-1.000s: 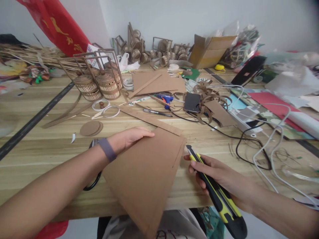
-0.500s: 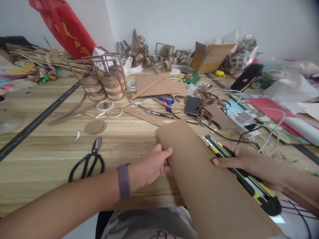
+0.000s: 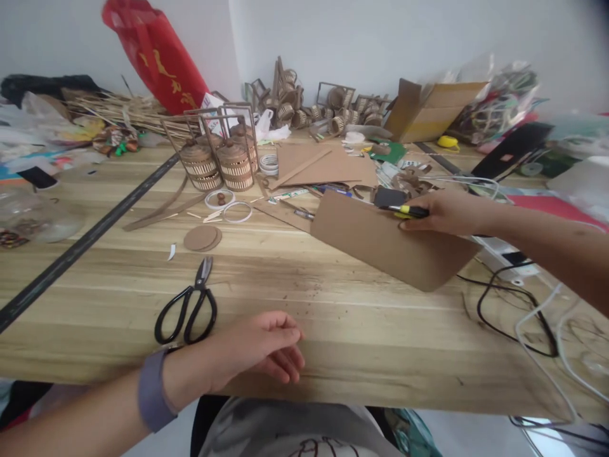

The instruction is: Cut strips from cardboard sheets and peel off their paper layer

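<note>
My right hand [image 3: 440, 212] is closed around a yellow-and-black utility knife [image 3: 410, 211], whose front end points left. The same hand pinches the upper edge of a brown cardboard sheet [image 3: 380, 238], which hangs tilted above the table. Nothing is in my left hand [image 3: 276, 346]; its fingers are loosely bent and apart, over the wood near the front edge. Left of that hand lies a pair of black-handled scissors [image 3: 193, 304]. Beyond the scissors are stacked cardboard discs [image 3: 202, 238] and white rings [image 3: 238, 211].
Small woven baskets with tall handles [image 3: 233, 165] stand at the back left. Flat cardboard [image 3: 328, 162] lies in the middle behind the sheet. An open carton [image 3: 423, 114] sits by the wall. Black and white cables [image 3: 518, 317] run along the right side.
The cardboard sheet has moved away from my body and turned crosswise in my right hand, along with the knife. My left hand has let go of it and drawn back toward the table's front edge.
</note>
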Tool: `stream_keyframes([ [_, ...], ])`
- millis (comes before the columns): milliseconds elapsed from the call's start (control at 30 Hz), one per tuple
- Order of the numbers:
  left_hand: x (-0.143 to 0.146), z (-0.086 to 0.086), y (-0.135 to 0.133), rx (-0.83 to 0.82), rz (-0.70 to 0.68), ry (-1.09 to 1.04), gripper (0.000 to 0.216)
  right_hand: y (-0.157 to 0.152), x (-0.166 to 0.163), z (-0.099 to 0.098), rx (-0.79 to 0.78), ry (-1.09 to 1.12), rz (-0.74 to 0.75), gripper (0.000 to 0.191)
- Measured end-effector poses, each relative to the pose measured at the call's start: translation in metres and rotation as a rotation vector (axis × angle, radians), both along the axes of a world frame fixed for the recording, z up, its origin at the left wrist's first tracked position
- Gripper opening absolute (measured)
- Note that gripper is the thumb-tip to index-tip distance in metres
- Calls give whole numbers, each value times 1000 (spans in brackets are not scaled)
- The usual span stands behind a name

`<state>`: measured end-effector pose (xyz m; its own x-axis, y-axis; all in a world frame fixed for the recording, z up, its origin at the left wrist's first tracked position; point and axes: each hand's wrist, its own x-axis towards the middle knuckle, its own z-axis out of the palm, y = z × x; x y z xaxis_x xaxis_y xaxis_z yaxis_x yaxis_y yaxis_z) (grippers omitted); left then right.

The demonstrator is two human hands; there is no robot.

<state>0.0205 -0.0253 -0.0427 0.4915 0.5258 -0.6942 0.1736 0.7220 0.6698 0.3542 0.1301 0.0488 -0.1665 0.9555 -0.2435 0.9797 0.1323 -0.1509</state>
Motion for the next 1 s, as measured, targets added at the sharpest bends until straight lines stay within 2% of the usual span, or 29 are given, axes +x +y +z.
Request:
stream_keyframes([
  [100, -11, 3, 1, 65, 41, 26, 41, 0, 3, 8, 1, 55, -60, 19],
  [167, -18, 10, 5, 217, 75, 68, 38, -9, -3, 9, -129, 236, -118, 24],
  [233, -22, 20, 14, 455, 120, 148, 32, -20, -16, 2, -308, 424, -117, 29],
  [300, -25, 29, 26, 699, 180, 256, 27, -28, -36, -12, -421, 469, -12, 35],
  [367, -25, 30, 42, 898, 243, 375, 25, -30, -57, -32, -476, 457, 171, 39],
  [433, -25, 23, 60, 1061, 284, 502, 25, -25, -77, -51, -490, 404, 313, 37],
  [533, -24, 1, 85, 1298, 273, 668, 23, -15, -98, -69, -347, 212, 421, 31],
  [633, -19, -21, 104, 1477, 145, 775, 25, -10, -108, -72, -173, 113, 439, 31],
  [733, -9, -34, 120, 1610, 22, 832, 30, -13, -111, -66, -80, 67, 417, 36],
  [833, 3, -42, 137, 1663, -74, 901, 38, -22, -116, -62, -80, -56, 461, 38],
  [1000, 17, -58, 153, 1584, -212, 985, 51, -32, -127, -67, -145, -245, 500, 33],
])
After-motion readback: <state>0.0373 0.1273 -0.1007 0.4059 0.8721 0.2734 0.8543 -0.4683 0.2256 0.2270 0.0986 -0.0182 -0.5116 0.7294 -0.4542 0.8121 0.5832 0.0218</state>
